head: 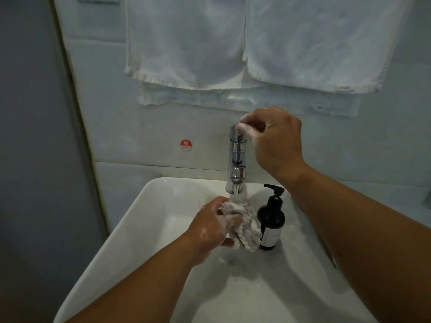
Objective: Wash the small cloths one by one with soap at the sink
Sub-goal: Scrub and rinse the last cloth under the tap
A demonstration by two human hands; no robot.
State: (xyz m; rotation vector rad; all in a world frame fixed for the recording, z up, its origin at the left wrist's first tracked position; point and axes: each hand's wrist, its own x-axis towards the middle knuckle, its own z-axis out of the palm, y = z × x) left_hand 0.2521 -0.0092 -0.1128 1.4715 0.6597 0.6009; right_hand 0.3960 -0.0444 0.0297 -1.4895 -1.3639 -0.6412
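Note:
My left hand (213,223) grips a small, soapy, pale cloth (245,226) over the white sink (144,229), right under the spout. A thin stream of water runs from the chrome faucet (236,164) onto the cloth. My right hand (276,138), flecked with suds, is raised at the top of the faucet, its fingers curled round the handle. A dark pump bottle of soap (271,220) stands on the sink's rim just right of the cloth.
Two white towels (186,43) hang on the wall above the faucet. A red round HOT sticker (185,145) is on the wall left of the faucet. A grey wall or door edge runs down the left side.

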